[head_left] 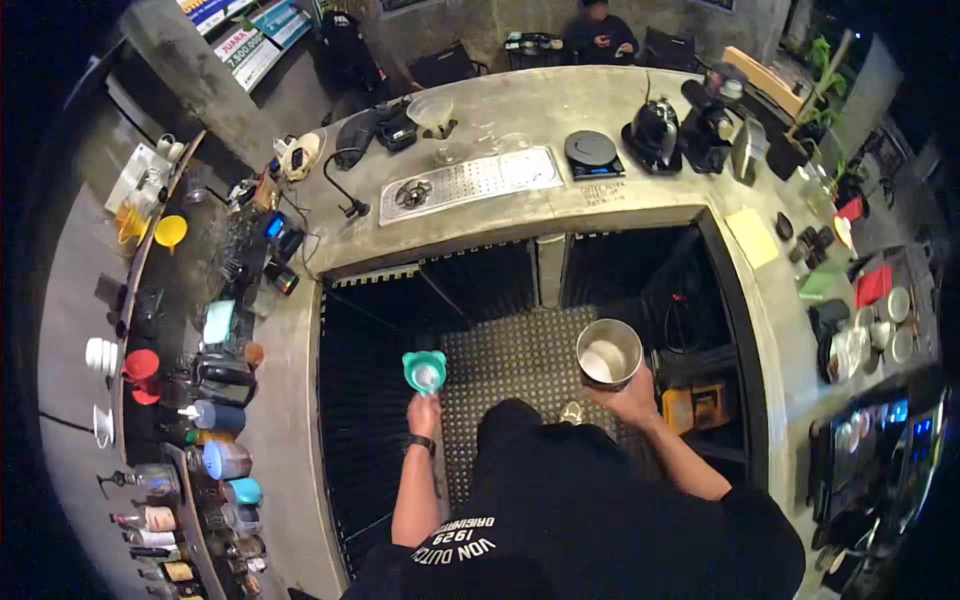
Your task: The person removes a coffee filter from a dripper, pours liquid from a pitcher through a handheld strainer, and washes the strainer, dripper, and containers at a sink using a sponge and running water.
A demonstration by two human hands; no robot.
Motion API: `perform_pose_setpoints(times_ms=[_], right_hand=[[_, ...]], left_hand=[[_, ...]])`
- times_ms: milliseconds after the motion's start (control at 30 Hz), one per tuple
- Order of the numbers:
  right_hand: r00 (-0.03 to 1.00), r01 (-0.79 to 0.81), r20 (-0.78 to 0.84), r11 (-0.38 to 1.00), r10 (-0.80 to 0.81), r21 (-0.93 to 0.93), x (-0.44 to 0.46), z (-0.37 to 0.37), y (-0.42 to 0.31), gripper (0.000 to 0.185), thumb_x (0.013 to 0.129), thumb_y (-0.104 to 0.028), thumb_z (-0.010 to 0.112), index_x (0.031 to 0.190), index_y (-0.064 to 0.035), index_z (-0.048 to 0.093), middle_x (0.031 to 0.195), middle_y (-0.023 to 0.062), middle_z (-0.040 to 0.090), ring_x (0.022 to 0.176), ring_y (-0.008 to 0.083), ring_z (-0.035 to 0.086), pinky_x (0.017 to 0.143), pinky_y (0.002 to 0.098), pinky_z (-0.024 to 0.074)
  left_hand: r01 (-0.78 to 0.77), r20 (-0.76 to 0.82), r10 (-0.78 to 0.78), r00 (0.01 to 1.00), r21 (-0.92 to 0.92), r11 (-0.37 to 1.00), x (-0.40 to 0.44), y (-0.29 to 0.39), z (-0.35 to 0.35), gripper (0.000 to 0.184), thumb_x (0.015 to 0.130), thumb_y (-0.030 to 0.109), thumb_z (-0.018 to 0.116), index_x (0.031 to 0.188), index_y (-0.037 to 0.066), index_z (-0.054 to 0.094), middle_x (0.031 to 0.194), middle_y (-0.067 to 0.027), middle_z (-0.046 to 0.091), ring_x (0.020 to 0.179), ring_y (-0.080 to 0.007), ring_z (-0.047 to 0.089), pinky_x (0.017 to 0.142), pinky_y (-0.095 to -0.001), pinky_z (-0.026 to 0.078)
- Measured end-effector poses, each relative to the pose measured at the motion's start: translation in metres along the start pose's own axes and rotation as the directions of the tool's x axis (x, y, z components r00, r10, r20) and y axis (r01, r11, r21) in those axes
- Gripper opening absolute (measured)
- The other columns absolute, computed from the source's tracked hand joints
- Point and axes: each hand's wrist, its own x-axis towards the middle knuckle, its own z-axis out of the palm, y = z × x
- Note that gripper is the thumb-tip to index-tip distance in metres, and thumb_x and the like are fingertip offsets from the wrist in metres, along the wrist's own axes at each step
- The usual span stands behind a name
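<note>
My left hand (424, 410) is closed round the near side of a small teal cup (425, 373) with ear-like tabs on its rim. Something pale or shiny shows inside that cup, too small to make out. On the other side, my right hand (628, 400) grips a wide steel cup (609, 352) from its lower right. A whitish patch is visible at the bottom of the steel cup. Both cups are held apart from each other, over the patterned floor.
A concrete counter (480, 225) curves round me, with a metal drip tray (470, 187), a black scale (593, 153) and a black kettle (655, 135). Crowded shelves with bottles and a red dripper (142, 376) stand left. At the right are cups and a yellow cloth (751, 237). A person (600, 38) sits beyond.
</note>
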Motion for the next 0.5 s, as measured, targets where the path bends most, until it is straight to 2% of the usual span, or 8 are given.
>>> perform_pose_setpoints(times_ms=[33,100,167,267,333,367,433,500], right_hand=[[1.000,0.019,0.016,1.000,-0.019,-0.003,0.030,-0.003,0.001,0.090,0.058,-0.023,0.091,0.132,-0.0008,0.044,0.116,0.0150,0.064,0.099,0.0294,0.065,0.086,0.0381,0.0514],[0.997,0.061,0.037,0.998,-0.061,0.000,0.088,-0.003,0.001,0.090,0.059,-0.024,0.090,0.133,-0.0009,0.044,0.116,0.0152,0.063,0.099,0.0294,0.064,0.086,0.0380,0.0511],[0.996,0.092,0.016,0.996,-0.092,-0.002,0.152,-0.002,-0.009,0.088,0.059,-0.021,0.090,0.132,-0.0004,0.045,0.116,0.0148,0.064,0.099,0.0284,0.064,0.087,0.0373,0.0511],[0.993,0.114,-0.042,0.993,-0.114,-0.005,0.196,0.015,-0.020,0.080,0.059,-0.012,0.090,0.128,0.0012,0.050,0.115,0.0138,0.065,0.099,0.0251,0.065,0.089,0.0353,0.0509],[0.992,0.104,-0.067,0.995,-0.104,-0.009,0.233,0.028,-0.022,0.082,0.059,-0.014,0.090,0.129,0.0009,0.049,0.116,0.0143,0.065,0.100,0.0258,0.065,0.089,0.0360,0.0509],[0.992,0.088,-0.089,0.996,-0.087,0.003,0.247,0.036,-0.024,0.084,0.059,-0.017,0.090,0.130,0.0006,0.048,0.116,0.0148,0.064,0.100,0.0266,0.064,0.088,0.0367,0.0509],[0.991,0.058,-0.126,0.998,-0.054,0.027,0.273,0.045,-0.029,0.088,0.059,-0.021,0.091,0.131,-0.0001,0.045,0.117,0.0159,0.063,0.102,0.0281,0.063,0.087,0.0380,0.0509],[0.988,0.049,-0.146,0.998,-0.045,0.028,0.298,0.051,-0.036,0.087,0.059,-0.021,0.091,0.131,0.0001,0.045,0.117,0.0158,0.063,0.102,0.0280,0.063,0.087,0.0381,0.0508]], left_hand=[[0.014,-0.002,-0.014,1.000,-0.007,1.000,0.015,0.036,0.016,0.027,0.092,0.029,0.053,0.081,0.008,0.066,0.059,-0.0042,0.053,0.049,-0.0148,0.047,0.046,-0.0306,0.036],[0.182,0.121,-0.166,0.979,-0.140,0.973,0.052,0.114,0.040,0.022,0.092,0.024,0.054,0.087,0.007,0.067,0.062,-0.0019,0.052,0.049,-0.0111,0.045,0.043,-0.0270,0.035],[0.176,0.158,-0.158,0.975,-0.107,0.978,0.101,0.173,0.075,0.024,0.089,0.025,0.056,0.090,0.003,0.066,0.065,-0.0019,0.056,0.047,-0.0097,0.043,0.041,-0.0244,0.034],[-0.067,0.222,0.103,0.970,-0.165,0.984,0.180,0.237,0.132,0.019,0.090,0.016,0.058,0.105,0.005,0.062,0.065,-0.0033,0.057,0.046,-0.0096,0.043,0.040,-0.0234,0.033],[-0.095,0.269,0.177,0.947,-0.291,0.952,0.225,0.287,0.171,0.029,0.089,0.009,0.058,0.118,0.008,0.055,0.066,-0.0039,0.058,0.047,-0.0096,0.044,0.040,-0.0231,0.034],[-0.180,0.311,0.250,0.917,-0.236,0.955,0.248,0.310,0.188,0.045,0.088,0.007,0.058,0.132,0.012,0.047,0.068,-0.0045,0.058,0.045,-0.0088,0.042,0.038,-0.0228,0.034],[-0.250,0.337,0.347,0.875,-0.299,0.921,0.284,0.351,0.225,0.044,0.088,0.007,0.059,0.130,0.012,0.049,0.068,-0.0040,0.059,0.043,-0.0088,0.042,0.037,-0.0225,0.031],[-0.308,0.390,0.411,0.824,-0.300,0.903,0.325,0.364,0.258,0.045,0.087,0.008,0.060,0.131,0.013,0.050,0.068,-0.0028,0.059,0.042,-0.0086,0.041,0.035,-0.0217,0.028]])
